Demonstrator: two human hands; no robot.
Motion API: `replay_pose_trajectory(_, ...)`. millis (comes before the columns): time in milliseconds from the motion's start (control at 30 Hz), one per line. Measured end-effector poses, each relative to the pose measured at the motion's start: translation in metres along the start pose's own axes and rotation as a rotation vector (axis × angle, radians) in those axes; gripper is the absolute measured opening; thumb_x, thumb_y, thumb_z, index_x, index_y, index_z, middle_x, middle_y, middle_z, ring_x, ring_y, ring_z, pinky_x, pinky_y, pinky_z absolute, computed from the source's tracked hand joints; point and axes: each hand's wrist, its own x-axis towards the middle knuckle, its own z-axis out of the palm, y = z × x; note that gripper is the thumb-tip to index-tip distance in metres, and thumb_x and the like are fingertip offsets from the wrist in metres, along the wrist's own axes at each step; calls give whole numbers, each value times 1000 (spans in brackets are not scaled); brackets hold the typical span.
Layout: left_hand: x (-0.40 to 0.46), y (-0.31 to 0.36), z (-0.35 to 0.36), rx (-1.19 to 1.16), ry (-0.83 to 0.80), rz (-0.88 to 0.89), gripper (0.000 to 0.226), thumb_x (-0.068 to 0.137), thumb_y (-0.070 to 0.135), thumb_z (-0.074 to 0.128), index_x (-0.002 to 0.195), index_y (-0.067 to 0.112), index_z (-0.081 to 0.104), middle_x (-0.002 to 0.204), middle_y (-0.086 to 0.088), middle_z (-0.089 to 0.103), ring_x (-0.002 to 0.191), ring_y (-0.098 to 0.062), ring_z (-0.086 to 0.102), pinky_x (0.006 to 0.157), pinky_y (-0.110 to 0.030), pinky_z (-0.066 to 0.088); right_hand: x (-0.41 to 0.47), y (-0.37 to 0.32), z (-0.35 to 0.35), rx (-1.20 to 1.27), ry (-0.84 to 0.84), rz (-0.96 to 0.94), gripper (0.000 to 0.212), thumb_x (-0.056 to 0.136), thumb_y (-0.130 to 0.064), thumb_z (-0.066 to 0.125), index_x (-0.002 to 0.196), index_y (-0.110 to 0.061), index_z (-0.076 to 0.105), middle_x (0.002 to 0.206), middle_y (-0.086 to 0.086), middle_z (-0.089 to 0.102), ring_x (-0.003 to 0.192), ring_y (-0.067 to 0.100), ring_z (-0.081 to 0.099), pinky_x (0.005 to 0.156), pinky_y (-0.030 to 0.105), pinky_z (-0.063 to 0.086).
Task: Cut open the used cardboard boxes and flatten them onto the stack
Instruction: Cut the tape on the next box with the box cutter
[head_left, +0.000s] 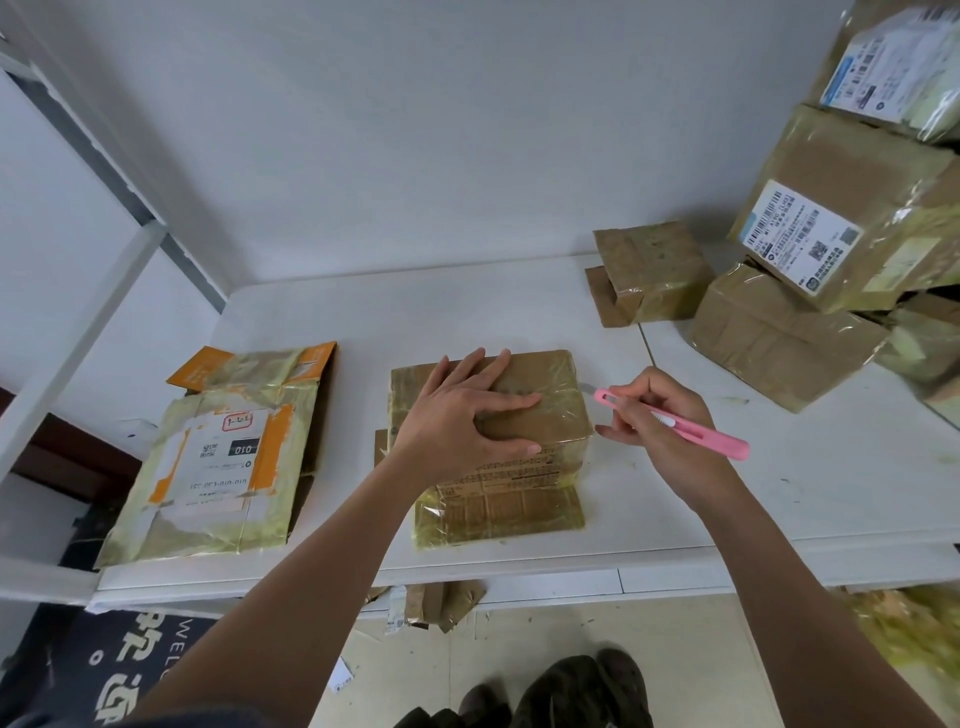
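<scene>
A small taped cardboard box (558, 410) stands in the middle of the white table (363, 322). My left hand (462, 415) lies flat on its top, fingers spread, pressing it down. Just right of the box, my right hand (660, 415) grips a pink utility knife (680, 423); its short blade points at the box's upper right edge. A stack of flattened boxes (218, 462), with orange print and yellowed tape, lies at the table's left.
A pile of taped boxes (810, 270) with shipping labels fills the right rear corner, and a smaller box (649, 270) sits in front of it. Cardboard scraps (441, 603) lie on the floor below the table edge. White shelf posts (78, 343) stand at the left.
</scene>
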Motion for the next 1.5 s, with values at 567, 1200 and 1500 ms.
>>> replay_pose_trajectory(567, 1, -2, 1, -12, 5, -3, 60, 69, 77, 58, 126, 61, 49, 160, 19, 15, 148, 1, -2, 122, -36, -8, -35, 3, 13, 199, 136, 77, 15, 95, 9, 52, 83, 2, 57, 68, 7, 57, 67, 17, 59, 76, 42, 61)
replay_pose_trajectory(1200, -1, 1, 1, -6, 21, -2, 59, 72, 72, 61, 128, 59, 49, 160, 16, 17, 149, -4, 2, 122, -36, -7, -21, 6, 24, 296, 259, 77, 25, 96, 5, 52, 75, -7, 59, 70, 4, 59, 67, 16, 59, 80, 41, 60)
replay_pose_trajectory(1500, 1, 3, 4, 16, 46, -94, 71, 71, 81, 51, 137, 59, 38, 164, 5, -2, 149, -9, -14, 118, -41, -19, -38, 1, -6, 161, 363, 27, 16, 96, 2, 54, 86, -8, 59, 75, 9, 59, 71, 17, 62, 79, 37, 60)
